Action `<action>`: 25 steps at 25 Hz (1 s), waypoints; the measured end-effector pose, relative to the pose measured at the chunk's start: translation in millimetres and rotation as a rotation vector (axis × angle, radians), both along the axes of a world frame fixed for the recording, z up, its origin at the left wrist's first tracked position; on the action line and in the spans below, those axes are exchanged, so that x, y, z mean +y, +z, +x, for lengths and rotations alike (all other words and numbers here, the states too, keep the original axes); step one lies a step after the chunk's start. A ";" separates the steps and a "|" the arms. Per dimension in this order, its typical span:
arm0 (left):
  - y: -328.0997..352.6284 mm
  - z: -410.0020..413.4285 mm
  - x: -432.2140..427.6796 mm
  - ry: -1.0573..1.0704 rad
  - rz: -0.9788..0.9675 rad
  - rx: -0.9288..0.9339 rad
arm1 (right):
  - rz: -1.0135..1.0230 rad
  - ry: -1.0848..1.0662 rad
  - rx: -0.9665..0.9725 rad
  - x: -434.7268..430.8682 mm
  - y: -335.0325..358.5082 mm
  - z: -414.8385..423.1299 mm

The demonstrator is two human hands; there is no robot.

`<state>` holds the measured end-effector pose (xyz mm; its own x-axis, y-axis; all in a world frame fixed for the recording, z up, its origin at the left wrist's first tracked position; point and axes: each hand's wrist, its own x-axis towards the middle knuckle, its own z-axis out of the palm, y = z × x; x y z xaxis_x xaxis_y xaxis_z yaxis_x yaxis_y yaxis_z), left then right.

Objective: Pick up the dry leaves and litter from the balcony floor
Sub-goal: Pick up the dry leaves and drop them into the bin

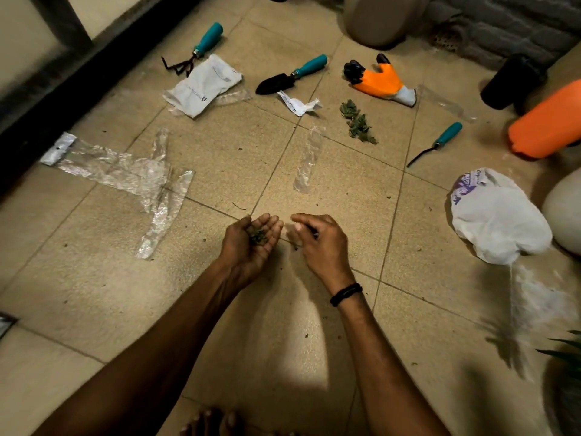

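Note:
My left hand (251,243) is turned palm up over the tiled floor and cups a small heap of dry leaf bits (257,236). My right hand (317,243) hovers just to its right, palm down, fingers curled toward the floor; whether it pinches anything is unclear. A clump of dry green leaves (356,122) lies farther ahead. Litter on the floor includes a crumpled paper slip (298,103), a white pouch (202,84), a clear plastic strip (308,158) and large clear plastic wrappers (125,174).
Teal-handled rake (195,51), trowel (289,77) and a third tool (437,143) lie ahead, beside an orange glove (380,80). A white plastic bag (496,215) sits right, near an orange container (550,127), a black cylinder (512,80) and pots. A dark door sill (47,99) runs along the left.

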<state>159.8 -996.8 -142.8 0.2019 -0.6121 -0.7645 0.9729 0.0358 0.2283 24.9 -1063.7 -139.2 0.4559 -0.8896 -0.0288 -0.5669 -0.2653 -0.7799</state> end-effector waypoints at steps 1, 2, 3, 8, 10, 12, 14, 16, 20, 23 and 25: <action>0.2 6.7 3.0 0.032 0.000 0.004 | 0.001 -0.050 0.025 -4.2 -6.6 -6.8; 0.3 13.9 6.7 0.060 -0.002 0.007 | 0.010 -0.080 0.049 -5.1 -13.9 -13.0; -0.7 21.1 10.5 0.084 -0.005 0.008 | 0.043 -0.089 0.055 -3.2 -21.4 -17.6; -6.0 39.9 24.4 0.136 0.035 0.002 | 0.125 -0.120 -0.042 13.3 -52.3 -18.0; -7.8 41.0 26.8 0.135 0.049 -0.007 | -0.058 -0.067 0.051 15.1 -56.1 -14.8; -9.9 41.5 27.7 0.125 0.062 -0.011 | -0.248 0.023 0.183 16.9 -56.9 -9.9; -10.7 39.4 26.9 0.108 0.072 -0.024 | -0.328 0.044 0.303 14.7 -55.3 -2.7; -9.1 35.1 25.4 0.089 0.072 -0.048 | -0.226 -0.019 0.275 10.4 -46.9 8.2; -4.0 35.2 22.1 0.055 0.046 -0.095 | -0.040 0.104 -0.072 26.4 -11.4 40.8; -1.9 37.4 26.8 0.066 0.015 -0.048 | -0.068 0.223 -0.071 38.7 -3.9 58.2; 0.2 44.6 34.8 0.113 -0.007 -0.016 | -0.038 0.158 -0.118 33.0 -6.9 59.9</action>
<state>204.3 -962.0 -142.5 0.2821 -0.5904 -0.7562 0.9588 0.1463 0.2434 84.8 -1030.7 -146.0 0.5881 -0.8061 0.0653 -0.4211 -0.3741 -0.8263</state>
